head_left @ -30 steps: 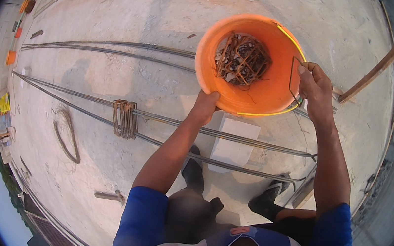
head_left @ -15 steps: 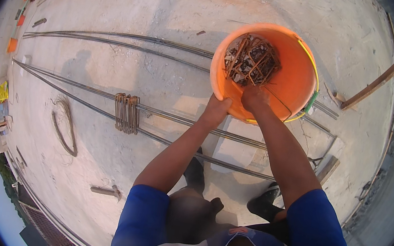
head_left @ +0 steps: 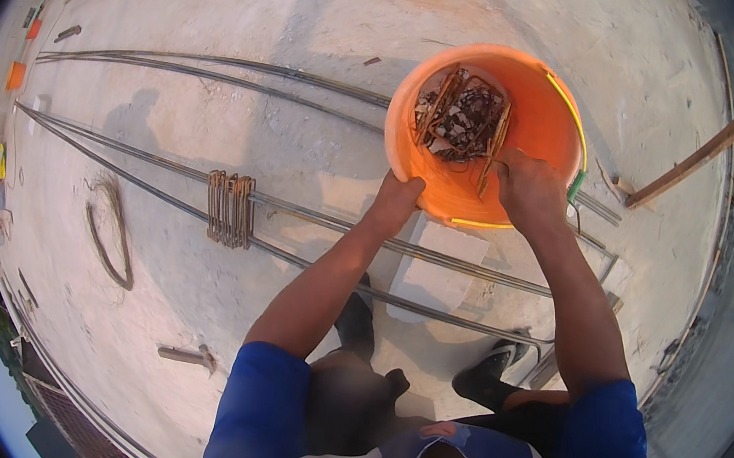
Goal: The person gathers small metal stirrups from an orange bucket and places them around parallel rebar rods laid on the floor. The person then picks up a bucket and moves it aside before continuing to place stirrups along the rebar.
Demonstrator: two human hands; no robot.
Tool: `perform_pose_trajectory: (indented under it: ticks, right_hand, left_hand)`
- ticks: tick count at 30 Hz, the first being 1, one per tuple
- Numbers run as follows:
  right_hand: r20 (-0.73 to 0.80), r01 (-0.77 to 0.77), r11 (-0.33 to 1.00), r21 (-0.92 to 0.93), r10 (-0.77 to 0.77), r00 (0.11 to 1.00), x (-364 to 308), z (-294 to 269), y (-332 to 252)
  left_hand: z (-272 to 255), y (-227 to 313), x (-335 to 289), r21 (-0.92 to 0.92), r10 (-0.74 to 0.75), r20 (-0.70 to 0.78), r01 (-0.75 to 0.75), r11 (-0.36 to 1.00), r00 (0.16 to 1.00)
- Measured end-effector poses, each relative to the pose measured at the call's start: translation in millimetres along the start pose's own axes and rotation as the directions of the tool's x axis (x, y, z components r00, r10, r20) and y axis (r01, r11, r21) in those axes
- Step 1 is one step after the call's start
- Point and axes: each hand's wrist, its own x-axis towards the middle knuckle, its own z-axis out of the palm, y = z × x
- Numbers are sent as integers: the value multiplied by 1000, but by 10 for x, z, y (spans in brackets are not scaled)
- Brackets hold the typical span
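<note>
An orange bucket [head_left: 551,114] with a yellow handle is tilted so that its inside faces me. My left hand [head_left: 396,201] is closed over its near left rim. Inside, rusty rebar stirrups [head_left: 436,107] lie among grey rubble [head_left: 472,118] at the bottom. My right hand [head_left: 531,191] reaches in over the near rim, its fingers closed on a rusty rebar stirrup [head_left: 495,144] at the right of the pile. The fingertips partly hide where they grip it.
Long steel bars [head_left: 322,216] run across the concrete floor below the bucket, with a bundle of stirrups [head_left: 231,208] around them. A hammer [head_left: 188,356] and a loop of tie wire [head_left: 110,232] lie to the left. A wooden plank [head_left: 707,149] slants at the right.
My right hand has moved right and up inside the bucket, and the stirrup by its fingers has shifted and turned upright. The left hand keeps its hold on the rim.
</note>
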Motion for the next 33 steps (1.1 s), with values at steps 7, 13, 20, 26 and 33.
perform_pose_trajectory:
  ticks: [7, 13, 20, 26, 33]
  right_hand:
    - [-103, -209, 873, 441, 280, 954, -295, -1214, 242]
    - [-194, -137, 859, 493, 262, 945, -467, -1145, 421]
    - [-129, -186, 784, 592, 320, 939, -555, -1452, 509]
    - [-164, -95, 755, 649, 261, 951, -650, -1588, 534]
    - [-132, -67, 637, 768, 259, 957, -834, -1685, 344]
  left_hand:
    - [-146, -107, 105, 70, 68, 6, -68, 995, 998]
    - [-141, -54, 185, 40, 39, 11, -40, 998, 999]
    - [-35, 244, 360, -66, -107, -91, 101, 993, 990]
    - [370, 549, 292, 930, 844, -142, -223, 293, 517]
    - [1136, 885, -22, 815, 342, 352, -465, 346, 871]
